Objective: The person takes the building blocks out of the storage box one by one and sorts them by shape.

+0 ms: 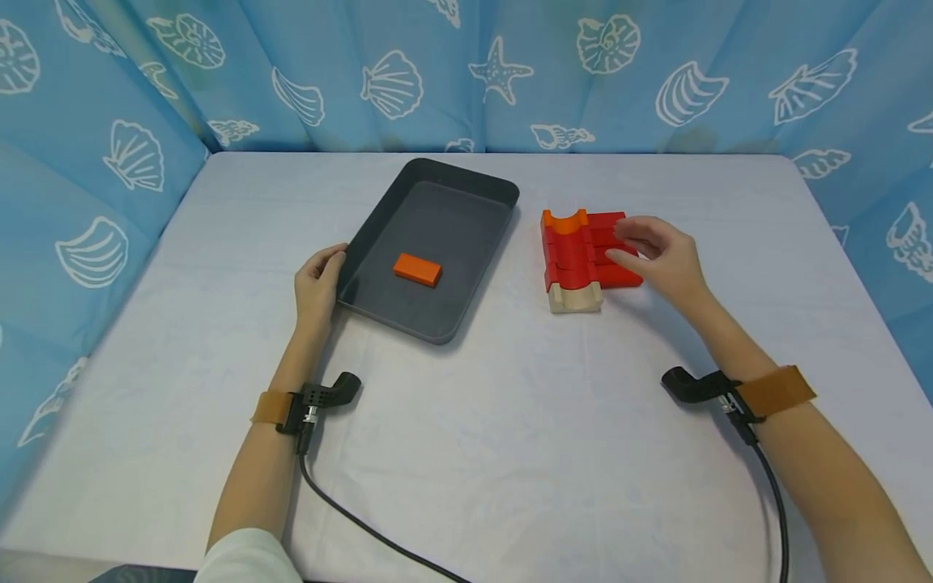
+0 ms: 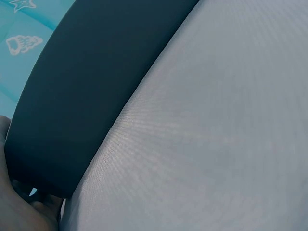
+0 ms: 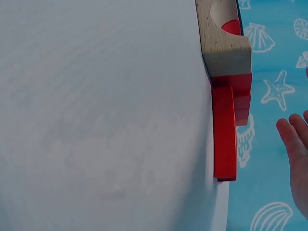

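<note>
My left hand (image 1: 316, 283) grips the left rim of a dark grey rectangular tray (image 1: 379, 316), whose side wall fills much of the left wrist view. An orange block (image 1: 418, 270) lies inside the tray. To its right stands a group of blocks: red grooved blocks (image 1: 572, 257), an orange grooved block (image 1: 567, 223) at the back, a bare-wood grooved block (image 1: 576, 299) in front, and flat red blocks (image 1: 619, 275) along the right side. Over these flat blocks hovers my right hand (image 1: 663, 255), fingers loosely bent and thumb apart, with nothing visibly held.
A white cloth (image 1: 474, 437) covers the table. A blue shell-patterned curtain (image 1: 437, 73) hangs along its back and sides. Each wrist wears a strapped camera, and a black cable (image 1: 364, 528) trails from the left one toward the front edge.
</note>
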Demonstrator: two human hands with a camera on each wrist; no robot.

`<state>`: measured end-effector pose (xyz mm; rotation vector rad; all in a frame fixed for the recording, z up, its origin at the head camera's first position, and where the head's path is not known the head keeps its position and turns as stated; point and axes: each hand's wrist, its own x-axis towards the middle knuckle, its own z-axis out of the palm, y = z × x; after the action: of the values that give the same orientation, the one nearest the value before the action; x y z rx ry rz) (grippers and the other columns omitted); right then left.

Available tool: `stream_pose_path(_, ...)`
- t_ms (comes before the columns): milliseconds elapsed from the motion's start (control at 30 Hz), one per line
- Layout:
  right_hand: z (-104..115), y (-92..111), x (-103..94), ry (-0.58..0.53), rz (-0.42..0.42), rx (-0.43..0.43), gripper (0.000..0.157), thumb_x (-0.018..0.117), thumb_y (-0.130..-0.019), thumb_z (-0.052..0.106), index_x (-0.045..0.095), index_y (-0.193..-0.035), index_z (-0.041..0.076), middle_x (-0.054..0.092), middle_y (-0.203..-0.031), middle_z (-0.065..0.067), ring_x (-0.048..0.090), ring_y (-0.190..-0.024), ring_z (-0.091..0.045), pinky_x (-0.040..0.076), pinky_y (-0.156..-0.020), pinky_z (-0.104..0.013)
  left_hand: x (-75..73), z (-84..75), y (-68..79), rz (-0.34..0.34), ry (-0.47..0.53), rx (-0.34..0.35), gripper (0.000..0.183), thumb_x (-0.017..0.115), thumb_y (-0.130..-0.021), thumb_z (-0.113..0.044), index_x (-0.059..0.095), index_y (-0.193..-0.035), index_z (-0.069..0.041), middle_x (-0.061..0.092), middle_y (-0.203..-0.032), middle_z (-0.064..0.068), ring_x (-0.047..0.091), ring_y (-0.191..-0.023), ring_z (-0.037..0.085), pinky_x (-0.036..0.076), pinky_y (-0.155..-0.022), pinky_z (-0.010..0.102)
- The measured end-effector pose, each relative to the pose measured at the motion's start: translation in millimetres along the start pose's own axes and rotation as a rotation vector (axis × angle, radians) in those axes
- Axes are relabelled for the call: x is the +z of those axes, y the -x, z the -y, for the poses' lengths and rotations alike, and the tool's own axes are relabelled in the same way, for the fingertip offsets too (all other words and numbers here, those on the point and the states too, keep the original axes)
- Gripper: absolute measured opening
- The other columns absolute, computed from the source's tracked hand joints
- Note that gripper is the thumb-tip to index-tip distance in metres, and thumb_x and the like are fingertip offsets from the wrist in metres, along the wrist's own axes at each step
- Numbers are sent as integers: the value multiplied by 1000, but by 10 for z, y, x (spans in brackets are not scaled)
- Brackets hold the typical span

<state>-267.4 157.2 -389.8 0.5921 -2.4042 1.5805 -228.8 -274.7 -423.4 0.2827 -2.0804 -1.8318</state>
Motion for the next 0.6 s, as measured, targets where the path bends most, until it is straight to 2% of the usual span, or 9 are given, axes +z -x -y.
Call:
stream_pose_path(200,-124,-80,69,-95,19,1,41,71,-77,10,56,-114,0,57,-111,-12,52,-102,-17,39,-84,-20,-8,9,0,7,4,5,32,53,-91,-19,59,-112,4,57,-104,5,48,-97,13,35,-83,25)
stream_pose_path(267,-101,-107,94,-103,26,-1,42,71,-77,10,56,-114,-1,56,-112,-13,52,-103,-18,39,-85,-21,-9,10,1,8,9,5,31,53,-91,-18,59,-111,4,57,-104,5,48,-97,13,35,-83,25)
stream_pose_path(433,162,-154,183,-28,46,14,41,67,-80,8,52,-115,-5,54,-112,-20,51,-102,-24,41,-84,-26,-7,4,9,9,9,2,31,52,-91,-18,58,-112,4,57,-103,4,48,-96,13,35,-82,25)
stream_pose_path(600,277,-214,293,-34,55,51,41,67,-78,3,52,-116,-4,53,-113,-19,50,-104,-25,40,-86,-30,-8,-13,14,13,4,1,32,52,-91,-18,58,-113,4,56,-102,4,48,-93,12,35,-81,24)
